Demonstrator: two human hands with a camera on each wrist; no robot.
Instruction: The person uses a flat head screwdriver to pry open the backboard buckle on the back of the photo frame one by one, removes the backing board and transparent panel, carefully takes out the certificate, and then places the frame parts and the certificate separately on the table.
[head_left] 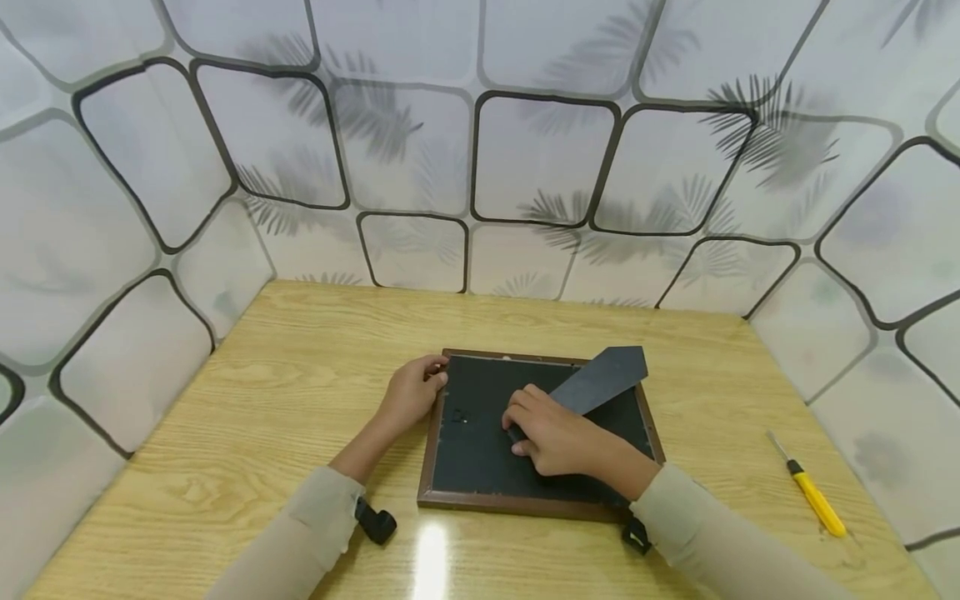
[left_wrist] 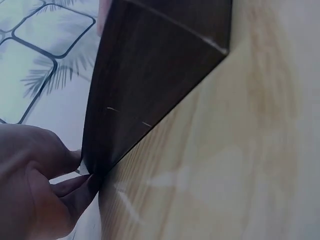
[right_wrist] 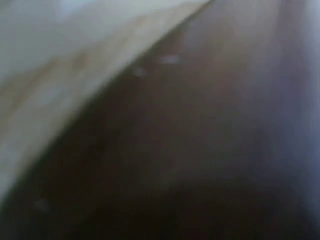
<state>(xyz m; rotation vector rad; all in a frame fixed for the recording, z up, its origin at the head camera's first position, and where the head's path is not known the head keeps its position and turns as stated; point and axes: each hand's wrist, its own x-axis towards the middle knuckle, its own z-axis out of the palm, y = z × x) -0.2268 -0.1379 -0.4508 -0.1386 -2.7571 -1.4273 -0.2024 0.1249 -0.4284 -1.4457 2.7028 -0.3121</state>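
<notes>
A brown-edged picture frame (head_left: 510, 503) with a black back panel (head_left: 480, 467) lies on the wooden table. My left hand (head_left: 408, 392) holds its upper left corner; in the left wrist view the thumb and fingers of that hand (left_wrist: 40, 185) pinch the end of the dark frame edge (left_wrist: 145, 75). Over the panel, my right hand (head_left: 558, 433) grips the lower end of a flat dark strip (head_left: 611, 375), whose wide angled end reaches past the frame's upper right corner. The right wrist view shows only a blurred dark surface (right_wrist: 165, 130) close up; the hand is not distinguishable there.
A yellow-handled screwdriver (head_left: 817, 500) lies on the right side of the wooden table (head_left: 300, 358), its metal tip pointing away. Patterned pale walls (head_left: 540, 158) stand behind the table and at both sides.
</notes>
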